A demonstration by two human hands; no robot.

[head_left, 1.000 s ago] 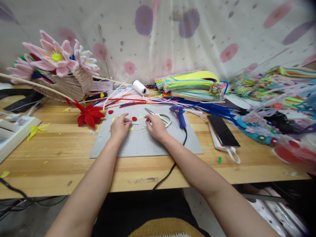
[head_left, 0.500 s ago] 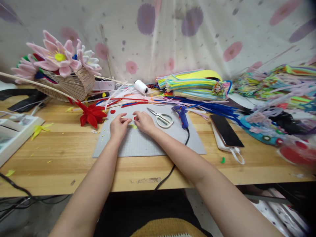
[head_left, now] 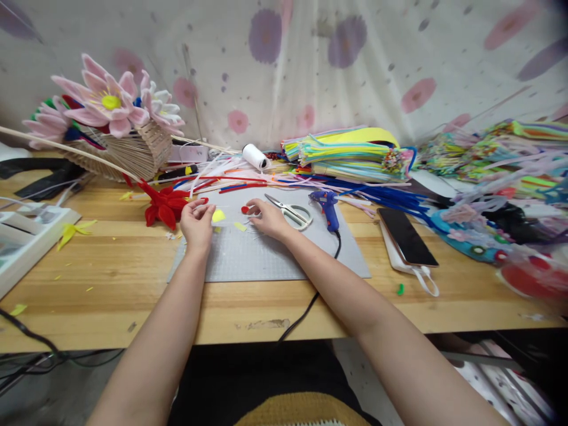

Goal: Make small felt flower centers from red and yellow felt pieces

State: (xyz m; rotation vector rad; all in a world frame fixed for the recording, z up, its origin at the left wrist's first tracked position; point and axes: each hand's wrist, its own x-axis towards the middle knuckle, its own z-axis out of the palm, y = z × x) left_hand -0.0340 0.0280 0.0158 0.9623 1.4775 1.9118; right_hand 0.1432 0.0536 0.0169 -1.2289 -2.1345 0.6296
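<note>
My left hand (head_left: 197,226) is closed in a pinch over the left side of the grey cutting mat (head_left: 261,266). Something thin and whitish, too faint to name, stretches from its fingertips toward my right hand (head_left: 268,219). The fingers of that hand are curled together, with a small red piece (head_left: 245,209) at their tips; whether they grip it is unclear. Another red piece (head_left: 205,200) shows behind the left fingers. Between the hands are a bright yellow piece (head_left: 218,215) and a paler yellow scrap (head_left: 240,226). Scissors (head_left: 290,213) lie just right of my right hand.
A blue glue gun (head_left: 327,208) lies on the mat, its cord crossing the front edge. A red flower (head_left: 164,206) is left of my left hand. Behind are a white thread spool (head_left: 254,157) and bundled pipe cleaners (head_left: 348,151). A phone (head_left: 407,235) lies right.
My left hand has moved left, away from my right hand, widening the gap. The bright yellow piece now shows between them. My right hand has shifted slightly right.
</note>
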